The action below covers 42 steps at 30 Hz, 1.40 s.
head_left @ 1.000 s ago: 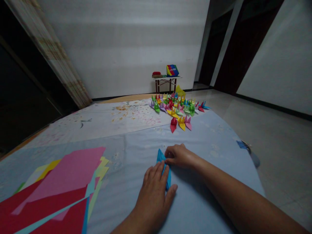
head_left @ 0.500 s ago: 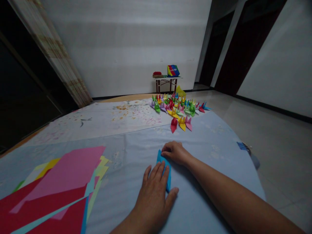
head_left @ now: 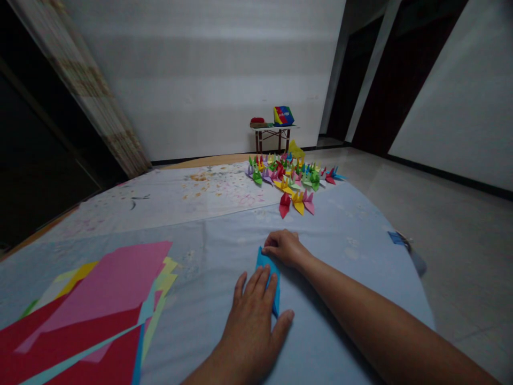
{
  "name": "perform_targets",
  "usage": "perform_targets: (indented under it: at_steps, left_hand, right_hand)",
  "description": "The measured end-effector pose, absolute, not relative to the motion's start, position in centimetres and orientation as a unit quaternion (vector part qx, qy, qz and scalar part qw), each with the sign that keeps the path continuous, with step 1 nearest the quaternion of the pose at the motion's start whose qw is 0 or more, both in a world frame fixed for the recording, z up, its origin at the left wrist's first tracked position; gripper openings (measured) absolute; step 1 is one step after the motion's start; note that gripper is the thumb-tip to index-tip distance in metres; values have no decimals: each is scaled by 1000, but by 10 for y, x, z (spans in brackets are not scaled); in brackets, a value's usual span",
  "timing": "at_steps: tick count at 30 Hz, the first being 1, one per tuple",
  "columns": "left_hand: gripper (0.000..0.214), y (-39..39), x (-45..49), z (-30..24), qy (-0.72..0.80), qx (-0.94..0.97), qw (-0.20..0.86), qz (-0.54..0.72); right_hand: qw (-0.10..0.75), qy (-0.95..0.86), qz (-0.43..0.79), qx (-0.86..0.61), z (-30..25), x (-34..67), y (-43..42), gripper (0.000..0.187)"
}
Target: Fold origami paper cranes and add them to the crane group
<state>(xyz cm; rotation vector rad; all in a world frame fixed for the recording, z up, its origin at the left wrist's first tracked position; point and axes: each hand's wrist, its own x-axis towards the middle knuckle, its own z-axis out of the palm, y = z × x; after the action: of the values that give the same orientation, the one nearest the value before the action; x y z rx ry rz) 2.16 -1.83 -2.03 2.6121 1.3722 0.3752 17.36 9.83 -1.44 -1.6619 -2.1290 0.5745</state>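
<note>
A folded blue paper (head_left: pixel 267 266) lies flat on the pale blue sheet (head_left: pixel 340 235) spread over the floor, near the middle and a little to the right. The left hand (head_left: pixel 252 315) lies spread on its near end, fingers flat, pinning rather than gripping. The right hand (head_left: pixel 284 247) is curled at the far tip, fingertips pressed down on the paper's point (whether it pinches the tip or only presses, I cannot tell).

The paper looks thin and light, and I'd judge it creases easily and would slide on the cloth if not held down. It seems best taken by an edge or corner, with a light touch, since a hard pinch would mark it.

Loose coloured sheets (head_left: pixel 100 299) lie fanned to the near left. Finished paper cranes (head_left: pixel 290 182) stand clustered far off, beyond the hands.
</note>
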Motion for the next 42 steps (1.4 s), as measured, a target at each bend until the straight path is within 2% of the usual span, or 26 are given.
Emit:
perform_targets:
  at_steps: [8,11,14,17,35,42]
  left_hand:
    - [55,-19,22,-19,460,879,74,106]
    - [55,-18,22,-20,458,880,67,105]
    - [56,-18,21,-22,455,882,63,105]
    - [56,-18,22,-24,458,880,65,108]
    - [58,-20,23,-20,486,869,51,78]
    - [58,-20,23,-19,487,869,54,66]
  right_hand:
    - [226,-724,204,-619,-18,170,106,18]
    - [232,-722,221,-613,-14,172,105,24]
    - [223,-729,257,-593,-9,175,98,31]
    - [206,-741,274,-577,-6,176,91,30]
    - [168,-789,207,-554,-8,175,92,36]
    - [167,-766,230,-576,-5,171,91,33]
